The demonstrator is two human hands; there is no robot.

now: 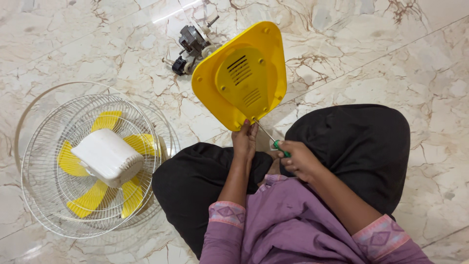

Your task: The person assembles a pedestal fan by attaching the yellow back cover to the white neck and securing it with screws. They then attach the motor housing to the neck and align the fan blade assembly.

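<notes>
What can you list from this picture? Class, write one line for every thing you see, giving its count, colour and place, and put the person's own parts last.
fan base: one, yellow, tilted up on its edge on the floor ahead of the knees
screwdriver: one, green handle with a thin metal shaft, tip at the base's lower corner
motor: one, grey and black metal, on the floor behind the base
fan grille: two, white wire, stacked on the floor at left
fan blades: one set, yellow, inside the grille
motor cover: one, white, lying on the blades
floor: one, cream marble with brown veins
left hand: one, gripping the base's lower edge
right hand: one, closed round the screwdriver handle
</notes>
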